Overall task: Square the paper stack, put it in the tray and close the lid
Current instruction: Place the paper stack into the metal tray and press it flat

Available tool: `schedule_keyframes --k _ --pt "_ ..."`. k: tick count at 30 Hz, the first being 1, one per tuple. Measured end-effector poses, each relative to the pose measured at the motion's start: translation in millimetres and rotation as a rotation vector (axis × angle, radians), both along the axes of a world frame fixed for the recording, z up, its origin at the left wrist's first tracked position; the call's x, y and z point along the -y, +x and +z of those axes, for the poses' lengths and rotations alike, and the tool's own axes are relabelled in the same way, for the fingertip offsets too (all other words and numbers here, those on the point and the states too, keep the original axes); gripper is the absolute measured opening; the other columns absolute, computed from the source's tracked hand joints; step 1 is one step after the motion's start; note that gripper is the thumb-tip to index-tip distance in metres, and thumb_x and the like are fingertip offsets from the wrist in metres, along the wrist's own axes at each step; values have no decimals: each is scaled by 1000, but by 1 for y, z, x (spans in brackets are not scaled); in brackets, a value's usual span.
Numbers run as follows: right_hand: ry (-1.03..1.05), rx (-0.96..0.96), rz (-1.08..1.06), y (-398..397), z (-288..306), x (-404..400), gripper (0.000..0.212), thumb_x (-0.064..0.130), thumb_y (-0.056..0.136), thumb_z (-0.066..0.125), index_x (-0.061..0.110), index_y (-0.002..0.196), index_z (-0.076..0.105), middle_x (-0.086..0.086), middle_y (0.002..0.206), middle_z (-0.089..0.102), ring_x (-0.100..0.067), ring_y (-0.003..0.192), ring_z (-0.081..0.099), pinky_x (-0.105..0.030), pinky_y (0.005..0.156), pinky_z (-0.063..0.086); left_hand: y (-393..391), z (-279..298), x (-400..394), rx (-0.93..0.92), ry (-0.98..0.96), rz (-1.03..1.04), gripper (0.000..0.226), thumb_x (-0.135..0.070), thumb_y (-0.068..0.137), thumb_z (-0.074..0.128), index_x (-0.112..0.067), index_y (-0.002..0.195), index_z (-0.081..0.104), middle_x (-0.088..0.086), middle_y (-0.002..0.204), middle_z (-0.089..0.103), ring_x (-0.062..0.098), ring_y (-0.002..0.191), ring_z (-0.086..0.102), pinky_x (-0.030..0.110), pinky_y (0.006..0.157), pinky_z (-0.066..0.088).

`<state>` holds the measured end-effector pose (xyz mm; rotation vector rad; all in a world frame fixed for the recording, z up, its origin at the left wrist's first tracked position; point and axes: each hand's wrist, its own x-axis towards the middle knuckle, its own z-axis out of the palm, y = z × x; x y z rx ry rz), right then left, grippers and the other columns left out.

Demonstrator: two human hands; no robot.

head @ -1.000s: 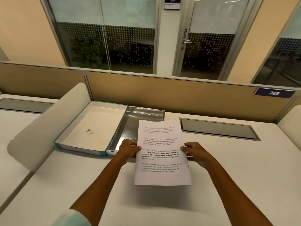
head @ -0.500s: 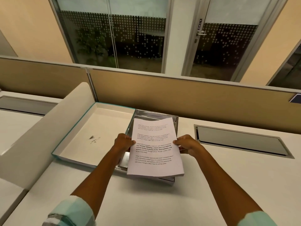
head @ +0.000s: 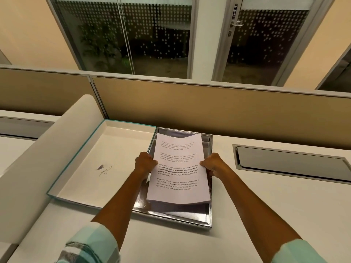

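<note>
Now both hands — left hand, right hand — grip the paper stack over the tray.

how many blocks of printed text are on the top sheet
4 on the top sheet of the paper stack: one near its far edge, one below that, one with bold lines between the hands, and one nearest the person. Sheets beneath are hidden.

Door plate reads "PUSH"; paper stack reads "Village life is a peaceful"

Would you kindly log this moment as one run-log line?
phase: placing | paper stack: held over tray | left hand, right hand: gripping sides | lid: open
</note>
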<state>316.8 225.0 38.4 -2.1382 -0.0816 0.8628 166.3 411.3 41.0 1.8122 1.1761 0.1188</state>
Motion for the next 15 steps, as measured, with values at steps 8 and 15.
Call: schedule_keyframes --k 8,15 --pt "-102 227 219 -18 7 -1 34 20 93 61 5 122 52 -12 117 60 -33 109 62 -29 77 47 -5 -10 15 -41 133 -203 48 -20 90 61 -9 134 47 12 136 56 34 121 56 38 99 45" --pt "-50 197 305 -59 -5 11 79 19 81 75 12 143 26 -8 141 53 -29 123 56 -34 95 50 -35 -15 34 -38 63 -397 86 -19 73 82 -4 140 31 13 140 48 30 128 49 33 100 44"
